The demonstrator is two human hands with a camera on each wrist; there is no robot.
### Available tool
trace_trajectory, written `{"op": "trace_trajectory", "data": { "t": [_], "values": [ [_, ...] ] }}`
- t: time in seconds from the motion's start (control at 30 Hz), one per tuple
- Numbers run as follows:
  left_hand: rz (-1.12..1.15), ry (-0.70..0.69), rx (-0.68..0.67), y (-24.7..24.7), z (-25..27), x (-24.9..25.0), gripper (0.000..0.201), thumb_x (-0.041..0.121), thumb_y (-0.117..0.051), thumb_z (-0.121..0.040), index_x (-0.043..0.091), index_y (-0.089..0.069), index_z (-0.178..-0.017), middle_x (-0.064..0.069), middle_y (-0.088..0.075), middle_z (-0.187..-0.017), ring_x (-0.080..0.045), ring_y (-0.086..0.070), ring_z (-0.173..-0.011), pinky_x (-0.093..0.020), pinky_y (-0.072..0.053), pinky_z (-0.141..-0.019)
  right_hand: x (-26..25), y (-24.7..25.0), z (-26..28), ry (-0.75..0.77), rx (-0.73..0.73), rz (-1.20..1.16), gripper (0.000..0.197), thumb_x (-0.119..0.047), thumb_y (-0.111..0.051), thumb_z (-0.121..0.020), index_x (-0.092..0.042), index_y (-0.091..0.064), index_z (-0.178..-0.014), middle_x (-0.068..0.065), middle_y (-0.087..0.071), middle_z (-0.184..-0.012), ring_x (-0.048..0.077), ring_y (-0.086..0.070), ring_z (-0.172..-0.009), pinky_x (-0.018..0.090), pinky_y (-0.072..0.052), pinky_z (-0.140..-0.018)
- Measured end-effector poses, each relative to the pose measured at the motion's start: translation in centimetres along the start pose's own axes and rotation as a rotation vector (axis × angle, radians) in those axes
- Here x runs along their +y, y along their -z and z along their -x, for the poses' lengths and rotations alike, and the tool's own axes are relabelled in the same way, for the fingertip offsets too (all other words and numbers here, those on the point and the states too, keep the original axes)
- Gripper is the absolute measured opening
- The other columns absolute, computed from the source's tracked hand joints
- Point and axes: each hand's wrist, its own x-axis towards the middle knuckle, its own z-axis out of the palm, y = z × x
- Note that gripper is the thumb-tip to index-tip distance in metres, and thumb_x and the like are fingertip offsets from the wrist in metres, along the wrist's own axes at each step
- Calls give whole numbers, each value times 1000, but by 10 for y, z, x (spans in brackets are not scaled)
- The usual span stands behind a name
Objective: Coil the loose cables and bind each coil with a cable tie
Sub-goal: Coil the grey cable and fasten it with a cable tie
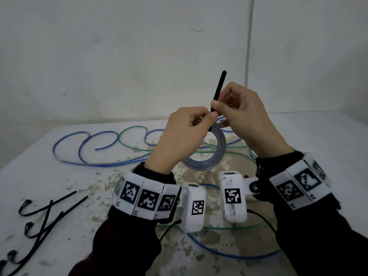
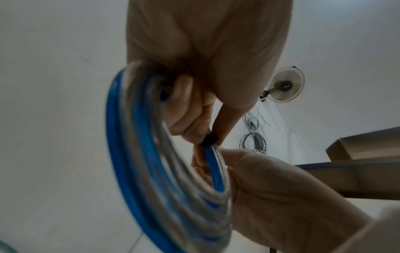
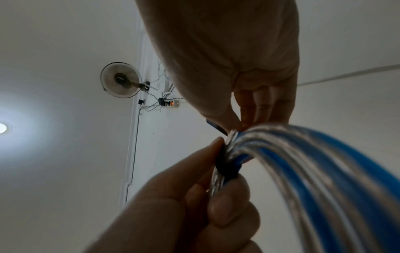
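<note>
A coil of blue and clear cable (image 1: 213, 158) hangs in the air above the table, between both hands. My left hand (image 1: 207, 118) grips the top of the coil, its thumb pressed against the black cable tie (image 1: 219, 90). My right hand (image 1: 219, 108) pinches that tie, whose free end sticks up and to the right. In the right wrist view the tie (image 3: 225, 166) wraps round the coil's strands (image 3: 314, 171) by the left hand's fingers (image 3: 218, 215). The left wrist view shows the tie (image 2: 208, 139) pinched on the coil (image 2: 138, 154).
Loose blue cable (image 1: 89, 144) and green cable (image 1: 135, 136) sprawl over the far side of the white table (image 1: 39, 176). More blue cable (image 1: 229, 253) lies under my wrists. Several spare black ties (image 1: 45, 216) lie at the near left. A wall stands close behind.
</note>
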Motion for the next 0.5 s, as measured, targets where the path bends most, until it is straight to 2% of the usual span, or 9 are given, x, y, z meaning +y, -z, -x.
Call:
{"op": "trace_trajectory", "data": {
  "t": [0.1, 0.13, 0.2, 0.23, 0.27, 0.33, 0.37, 0.43, 0.5],
  "values": [
    [-47, 9, -29, 3, 0, 1, 32, 25, -51, -96, 4, -63, -76, -2, -42, -52, -14, -36, -47, -29, -30, -52, -1, 3, -1, -15, -10, -17, 16, -6, -60, -90, -9, -51, -77, 9, -61, -71, 7, -61, -58, 18, -48, -53],
    [0, 34, -71, 4, -1, 2, 30, 23, -48, -98, 4, -64, -81, -3, -45, -51, -14, -43, -45, -29, -34, -50, -1, 5, -1, -21, -9, -36, 13, -7, -60, -91, -7, -52, -81, 9, -62, -70, 9, -62, -59, 20, -50, -55],
    [192, 97, -177, 6, -2, 3, 28, 16, -41, -100, 2, -65, -95, -1, -46, -49, -18, -56, -48, -35, -48, -57, -3, 8, -2, -15, 14, -55, 9, -8, -59, -91, -3, -53, -86, 9, -66, -70, 14, -63, -60, 23, -52, -59],
    [289, 129, -212, 7, -1, 3, 28, 14, -39, -101, 0, -64, -102, 0, -42, -49, -19, -56, -46, -35, -51, -60, -3, 9, -2, -3, 28, -55, 9, -8, -59, -91, -2, -53, -88, 10, -67, -71, 15, -63, -61, 23, -52, -60],
    [355, 155, -228, 7, -1, 4, 29, 13, -37, -102, -3, -61, -108, 0, -35, -51, -16, -50, -42, -32, -52, -57, -4, 9, -2, 11, 39, -57, 8, -7, -59, -91, -2, -53, -88, 10, -68, -72, 15, -63, -60, 23, -52, -60],
    [414, 191, -221, 6, 0, 5, 30, 13, -36, -102, -6, -57, -113, -2, -20, -58, -10, -28, -37, -24, -47, -42, -6, 8, -1, 55, 41, -65, 8, -5, -59, -91, -2, -53, -87, 11, -69, -73, 15, -64, -61, 24, -53, -62],
    [423, 213, -204, 5, 0, 5, 31, 13, -35, -102, -6, -57, -113, -1, -17, -59, -8, -21, -37, -21, -39, -36, -8, 8, 0, 87, 37, -57, 8, -4, -59, -91, -2, -53, -86, 11, -69, -74, 18, -65, -63, 27, -55, -64],
    [446, 262, -170, 3, 0, 4, 30, 14, -35, -103, -2, -59, -111, 1, -16, -57, -7, -16, -37, -16, -27, -34, -10, 7, 1, 163, 32, -5, 10, -4, -61, -89, -3, -53, -83, 10, -69, -74, 26, -67, -68, 40, -58, -71],
    [490, 296, -164, 2, -1, 3, 28, 15, -35, -103, 4, -60, -105, 4, -18, -54, -5, -15, -36, -13, -21, -35, -12, 6, 2, 220, 32, 38, 10, -6, -62, -88, -3, -54, -82, 9, -69, -73, 29, -66, -68, 47, -56, -70]
  ]
}}
